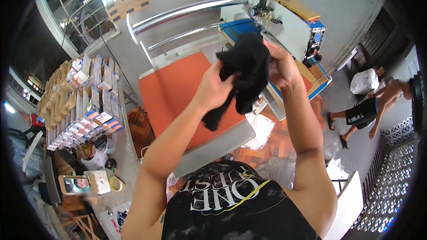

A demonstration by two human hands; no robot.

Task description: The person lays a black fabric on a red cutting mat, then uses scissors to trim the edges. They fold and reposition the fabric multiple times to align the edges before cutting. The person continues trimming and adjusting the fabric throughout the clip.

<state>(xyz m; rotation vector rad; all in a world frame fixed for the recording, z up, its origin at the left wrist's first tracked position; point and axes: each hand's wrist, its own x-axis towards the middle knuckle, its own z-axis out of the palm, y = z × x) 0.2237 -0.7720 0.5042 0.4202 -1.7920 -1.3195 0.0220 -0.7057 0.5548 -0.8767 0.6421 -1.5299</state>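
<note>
A bunched, dark black cloth [250,60] hangs in the air between my two hands, its loose end drooping lower left. I cannot make out what kind of garment or fabric piece it is. My left hand [213,86] is closed round the cloth's left side, thumb in front. On the other side my right hand [281,64] grips its upper right edge, with some fingers hidden behind the fabric. Below the cloth lies the flat orange-red pad [171,93] of a large heat press [275,6].
Left of the pad, a worktable [126,158] carries stacked small boxes [84,102], a phone [76,184] and a tape roll [116,184]. A blue-edged press platen [240,26] sits right behind the cloth. At far right another person [364,113] stands near a white sack [364,81].
</note>
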